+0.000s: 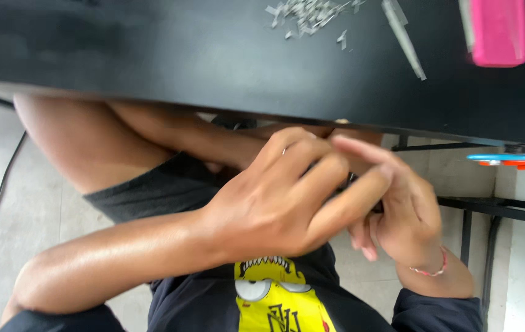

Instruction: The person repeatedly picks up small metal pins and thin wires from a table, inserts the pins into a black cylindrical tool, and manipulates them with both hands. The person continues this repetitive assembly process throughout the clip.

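Head view: two hands [330, 203] interlocked below one table [151, 55].

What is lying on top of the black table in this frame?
On the black table lie a pile of small silvery scraps, a long pale strip and a pink block. The frame edge cuts off anything farther back.

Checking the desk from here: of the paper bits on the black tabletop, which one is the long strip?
The long grey strip, lying slantwise right of the pile of small scraps and left of the pink block; the others are short snippets.
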